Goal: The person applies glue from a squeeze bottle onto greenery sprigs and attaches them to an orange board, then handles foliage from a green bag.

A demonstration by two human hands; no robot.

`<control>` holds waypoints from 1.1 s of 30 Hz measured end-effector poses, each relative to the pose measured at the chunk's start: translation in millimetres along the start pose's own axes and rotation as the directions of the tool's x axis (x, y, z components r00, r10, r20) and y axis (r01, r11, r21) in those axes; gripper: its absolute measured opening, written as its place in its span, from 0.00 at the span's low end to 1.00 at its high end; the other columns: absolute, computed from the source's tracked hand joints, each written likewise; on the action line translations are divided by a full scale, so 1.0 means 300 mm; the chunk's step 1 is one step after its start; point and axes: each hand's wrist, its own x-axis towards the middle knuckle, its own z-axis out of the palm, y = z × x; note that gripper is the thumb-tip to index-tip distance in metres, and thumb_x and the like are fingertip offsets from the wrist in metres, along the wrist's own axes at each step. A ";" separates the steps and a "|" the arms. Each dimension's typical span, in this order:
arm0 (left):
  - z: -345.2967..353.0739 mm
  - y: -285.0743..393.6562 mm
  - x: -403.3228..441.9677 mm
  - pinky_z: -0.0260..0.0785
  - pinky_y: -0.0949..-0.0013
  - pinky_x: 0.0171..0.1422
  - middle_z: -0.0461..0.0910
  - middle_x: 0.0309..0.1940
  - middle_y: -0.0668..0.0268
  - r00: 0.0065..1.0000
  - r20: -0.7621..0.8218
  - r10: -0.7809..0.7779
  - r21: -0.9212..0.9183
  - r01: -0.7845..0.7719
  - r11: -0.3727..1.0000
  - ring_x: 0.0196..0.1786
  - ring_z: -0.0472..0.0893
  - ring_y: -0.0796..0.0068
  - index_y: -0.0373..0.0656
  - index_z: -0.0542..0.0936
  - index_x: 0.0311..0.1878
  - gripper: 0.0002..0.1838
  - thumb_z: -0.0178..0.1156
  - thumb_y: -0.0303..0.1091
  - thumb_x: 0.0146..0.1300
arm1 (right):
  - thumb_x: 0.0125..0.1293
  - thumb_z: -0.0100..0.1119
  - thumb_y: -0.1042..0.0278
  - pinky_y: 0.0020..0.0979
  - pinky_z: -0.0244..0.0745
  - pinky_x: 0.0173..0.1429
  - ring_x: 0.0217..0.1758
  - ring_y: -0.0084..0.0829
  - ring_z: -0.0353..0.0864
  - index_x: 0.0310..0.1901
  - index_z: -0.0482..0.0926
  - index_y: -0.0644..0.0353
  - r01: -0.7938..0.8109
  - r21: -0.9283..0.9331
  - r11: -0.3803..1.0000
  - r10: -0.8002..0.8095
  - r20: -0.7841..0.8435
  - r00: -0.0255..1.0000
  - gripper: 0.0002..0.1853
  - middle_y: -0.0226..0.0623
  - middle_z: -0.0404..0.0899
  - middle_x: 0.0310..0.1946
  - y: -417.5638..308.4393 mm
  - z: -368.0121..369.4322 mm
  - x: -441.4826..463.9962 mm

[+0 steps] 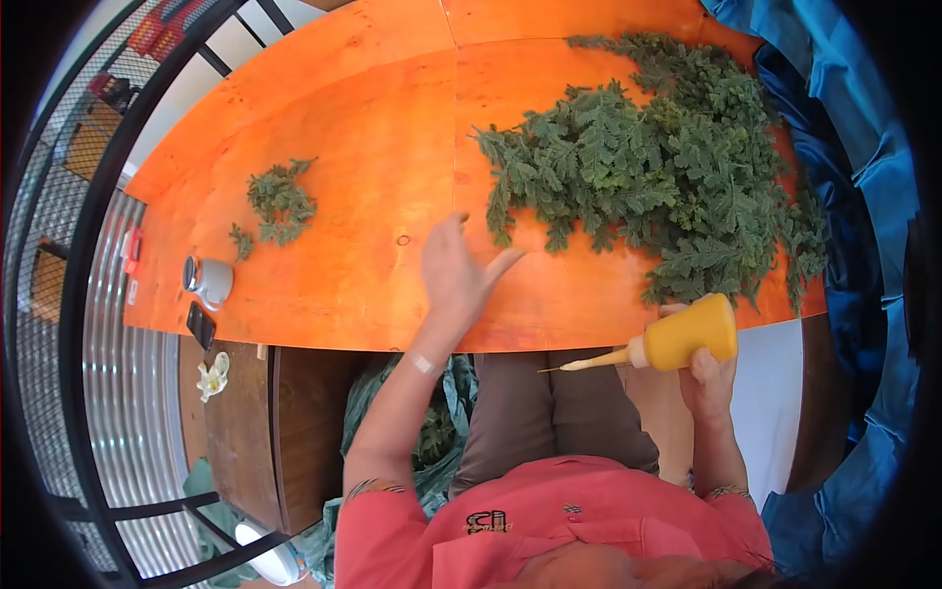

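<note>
The person wears a coral-red shirt (608,506) with short sleeves (383,525), the cuffs (375,487) trimmed in a patterned band, and grey-brown trousers (508,422). A dark chest emblem (486,521) (its lettering too small to read) marks the front; a pale strip (423,364) crosses the left wrist.

Tabletop (363,167) gives passage between sprigs (280,190) and obstructing leafy heap (687,157)
</note>
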 end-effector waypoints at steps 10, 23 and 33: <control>-0.114 -0.069 -0.064 0.69 0.58 0.47 0.76 0.43 0.55 0.861 0.146 0.486 0.080 -0.500 0.862 0.43 0.75 0.54 0.36 0.78 0.44 0.16 0.59 0.23 0.50 | 0.56 0.70 0.48 0.39 0.74 0.59 0.54 0.36 0.78 0.64 0.60 0.64 0.058 -0.002 0.998 -0.058 -0.032 0.998 0.42 0.51 0.73 0.55 -0.032 -0.075 -0.025; -0.115 0.022 -0.354 0.59 0.48 0.64 0.64 0.63 0.47 0.889 0.417 0.191 0.057 -0.236 0.970 0.64 0.65 0.46 0.40 0.71 0.64 0.34 0.68 0.40 0.55 | 0.57 0.70 0.51 0.38 0.72 0.62 0.56 0.36 0.77 0.65 0.59 0.64 0.053 0.027 0.998 -0.052 -0.033 0.998 0.42 0.54 0.73 0.57 0.005 0.013 0.030; -0.106 0.034 -0.404 0.42 0.30 0.71 0.54 0.70 0.41 0.907 0.422 -0.019 0.213 -0.078 0.974 0.74 0.55 0.39 0.60 0.71 0.67 0.33 0.65 0.52 0.57 | 0.49 0.75 0.73 0.38 0.74 0.61 0.57 0.35 0.77 0.64 0.57 0.62 0.148 -0.185 0.972 -0.112 0.194 0.975 0.43 0.48 0.72 0.58 0.044 0.171 0.142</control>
